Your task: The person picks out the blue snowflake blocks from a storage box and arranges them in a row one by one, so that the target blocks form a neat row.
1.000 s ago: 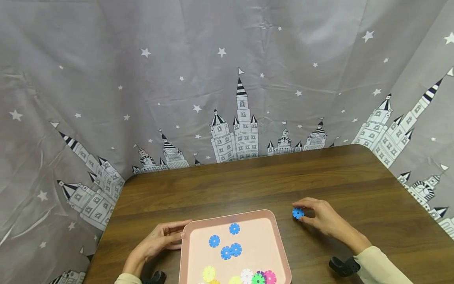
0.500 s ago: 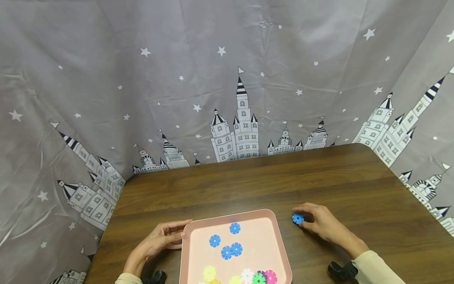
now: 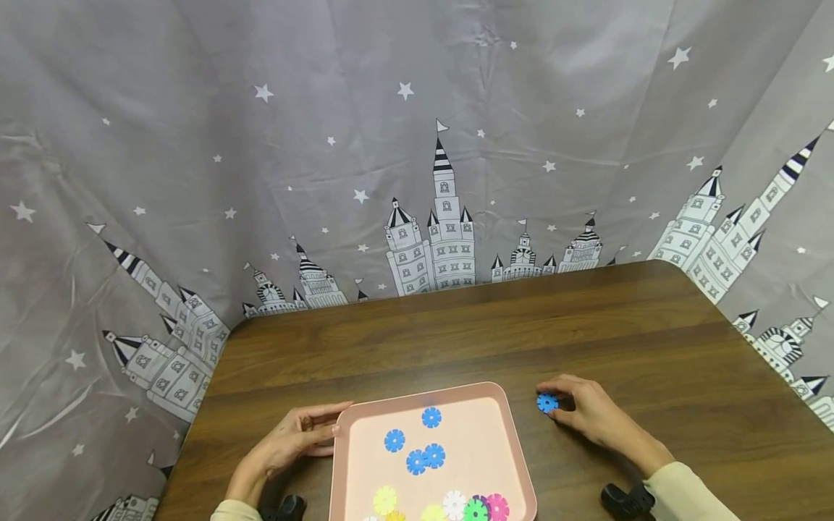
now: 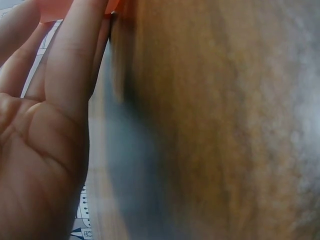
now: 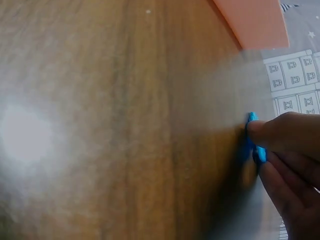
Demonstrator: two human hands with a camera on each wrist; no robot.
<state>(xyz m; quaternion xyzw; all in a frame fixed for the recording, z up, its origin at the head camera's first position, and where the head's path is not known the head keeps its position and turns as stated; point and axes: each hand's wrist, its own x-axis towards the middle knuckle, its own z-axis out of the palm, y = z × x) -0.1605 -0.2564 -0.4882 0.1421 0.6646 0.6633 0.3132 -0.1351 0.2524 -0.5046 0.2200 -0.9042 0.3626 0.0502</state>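
A blue notched plastic disc (image 3: 547, 403) is pinched between the thumb and fingers of my right hand (image 3: 589, 412), low over the table beside the tray. In the right wrist view the same disc (image 5: 256, 140) shows edge-on between the fingertips. My left hand (image 3: 289, 438) rests against the left side of a pink tray (image 3: 516, 441) near its far corner, its fingers mostly straight. In the left wrist view those fingers (image 4: 72, 55) reach up to the pink wall. Several blue discs (image 3: 394, 441) lie in the tray, two of them overlapping (image 3: 426, 459).
Nearer me in the tray lie a yellow disc (image 3: 385, 499), a white one (image 3: 454, 504), a green one (image 3: 476, 509) and a pink one (image 3: 498, 506), among others. The brown wooden table (image 3: 417, 340) extends behind, up to a grey curtain (image 3: 417, 145) printed with castles.
My right hand has come slightly nearer and lower with the blue disc still pinched. The left hand and the tray have stayed in place.
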